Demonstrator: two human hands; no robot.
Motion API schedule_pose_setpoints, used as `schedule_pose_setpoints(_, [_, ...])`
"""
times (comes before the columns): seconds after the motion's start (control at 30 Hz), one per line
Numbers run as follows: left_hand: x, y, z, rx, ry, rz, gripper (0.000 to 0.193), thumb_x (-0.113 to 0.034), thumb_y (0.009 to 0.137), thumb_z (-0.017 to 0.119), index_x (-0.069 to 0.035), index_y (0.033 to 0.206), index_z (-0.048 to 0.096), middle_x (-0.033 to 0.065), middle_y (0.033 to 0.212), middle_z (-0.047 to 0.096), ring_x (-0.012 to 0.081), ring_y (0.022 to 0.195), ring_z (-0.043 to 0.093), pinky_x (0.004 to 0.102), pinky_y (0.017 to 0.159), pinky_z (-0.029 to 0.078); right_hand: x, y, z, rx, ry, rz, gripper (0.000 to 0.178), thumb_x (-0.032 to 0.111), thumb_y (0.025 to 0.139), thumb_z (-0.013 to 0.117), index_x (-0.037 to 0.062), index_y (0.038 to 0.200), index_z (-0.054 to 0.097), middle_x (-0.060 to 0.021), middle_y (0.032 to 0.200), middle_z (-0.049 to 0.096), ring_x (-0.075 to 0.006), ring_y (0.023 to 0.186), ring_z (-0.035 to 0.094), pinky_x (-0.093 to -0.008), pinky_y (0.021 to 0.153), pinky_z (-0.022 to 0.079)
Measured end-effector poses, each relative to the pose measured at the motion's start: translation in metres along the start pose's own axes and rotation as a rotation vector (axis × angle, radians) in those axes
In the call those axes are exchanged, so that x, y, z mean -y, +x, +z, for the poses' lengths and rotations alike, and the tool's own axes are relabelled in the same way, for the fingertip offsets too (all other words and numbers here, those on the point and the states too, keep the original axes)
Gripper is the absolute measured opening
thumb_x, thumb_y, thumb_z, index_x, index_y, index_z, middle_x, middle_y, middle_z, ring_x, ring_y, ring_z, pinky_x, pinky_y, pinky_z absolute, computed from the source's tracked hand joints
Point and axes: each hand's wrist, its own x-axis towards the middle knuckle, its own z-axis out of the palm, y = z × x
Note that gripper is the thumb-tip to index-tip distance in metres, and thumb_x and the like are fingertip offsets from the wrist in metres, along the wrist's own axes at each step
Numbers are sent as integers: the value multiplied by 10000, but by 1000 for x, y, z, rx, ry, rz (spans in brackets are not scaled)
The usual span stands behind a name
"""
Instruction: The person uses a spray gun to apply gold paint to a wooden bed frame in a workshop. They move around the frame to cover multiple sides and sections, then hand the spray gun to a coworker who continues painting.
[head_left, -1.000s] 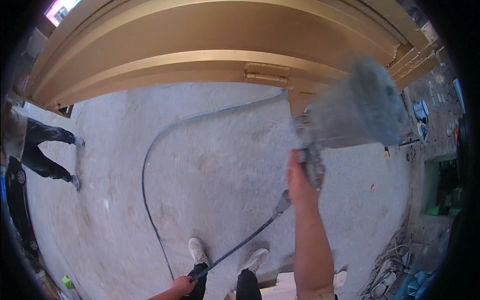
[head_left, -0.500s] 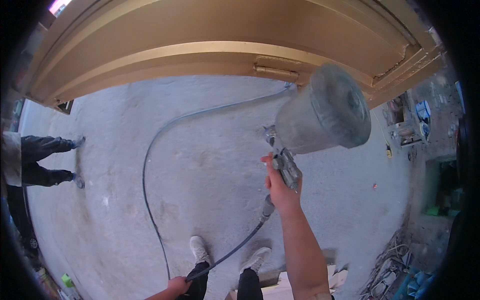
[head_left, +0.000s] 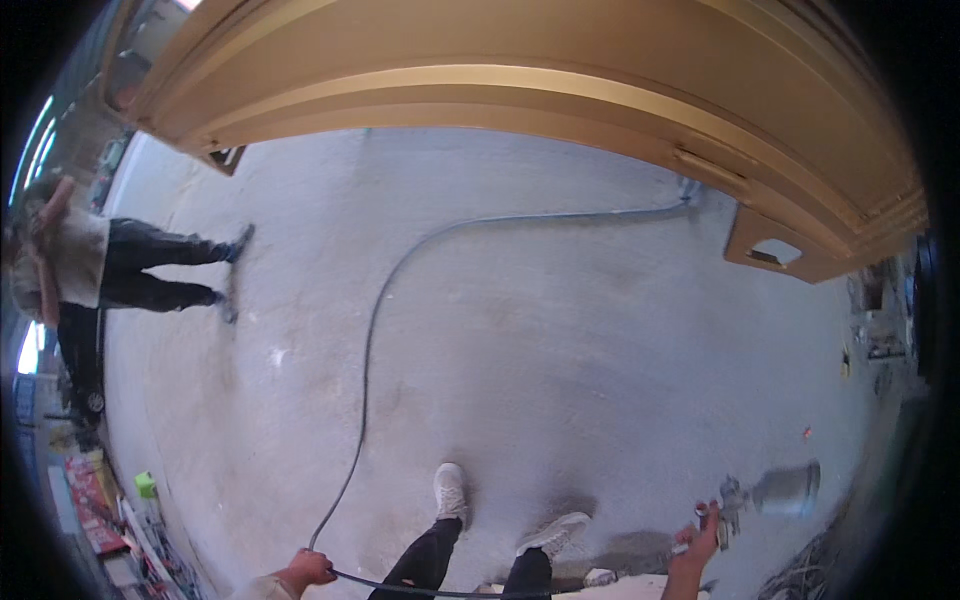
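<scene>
- By the closed left hand [head_left: 314,567], the hose [head_left: 366,385] is gripped at lower left.
- The golden panel [head_left: 530,95] is seen beyond both hands, well apart from them.
- By the right hand [head_left: 704,545], the nearer one, the spray gun [head_left: 733,495] is gripped at lower right; its cup [head_left: 788,490] is pointed rightward, long axis roughly sideways, not toward the panel.
</scene>
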Motion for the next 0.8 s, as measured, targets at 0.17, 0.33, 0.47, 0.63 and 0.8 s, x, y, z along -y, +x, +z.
schedule_pose_setpoints(0.17, [78, -45, 11, -137, 112, -148, 323, -458, 837, 554, -215, 934, 744, 65, 1012, 682, 239, 1106, 592, 579, 1069, 297, -22, 62, -154, 149, -18, -209, 394, 202, 881, 620, 22, 1228, 574, -73, 988, 604, -181, 824, 570, -302, 656, 464])
schedule_pose_setpoints(0.33, [126, -81, 17, -226, 57, -243, 339, -496, 812, 596, -205, 892, 752, 56, 991, 688, 236, 1103, 590, 507, 1018, 391, 38, 58, -228, 9, 47, -91, 215, 261, 978, 512, 94, 1074, 608, -70, 790, 556, -158, 646, 522, -297, 528, 433])
schedule_pose_setpoints(0.47, [120, -78, 76, -138, -351, -349, 373, -533, 692, 700, -212, 874, 752, 83, 899, 711, 318, 907, 662, 429, 749, 558, 47, 5, -182, -198, -145, -51, 238, 232, 948, 554, 120, 1147, 624, -68, 886, 576, -197, 752, 527, -379, 662, 462])
schedule_pose_setpoints(0.63, [69, -63, 152, -282, -508, -187, 393, -528, 767, 628, -164, 860, 741, 126, 809, 695, 354, 813, 666, 459, 740, 549, 3, -48, -97, -174, -398, -32, 397, 265, 942, 552, 98, 1300, 591, -37, 979, 598, -181, 849, 511, -404, 758, 472])
schedule_pose_setpoints(0.8, [16, -63, 134, -259, -718, -136, 510, -597, 888, 489, -132, 831, 691, 155, 860, 692, 398, 864, 644, 486, 761, 517, -67, -103, 17, 347, -1836, -853, 489, 265, 942, 513, 101, 1402, 481, -136, 1293, 554, -244, 1304, 444, -407, 1070, 378])
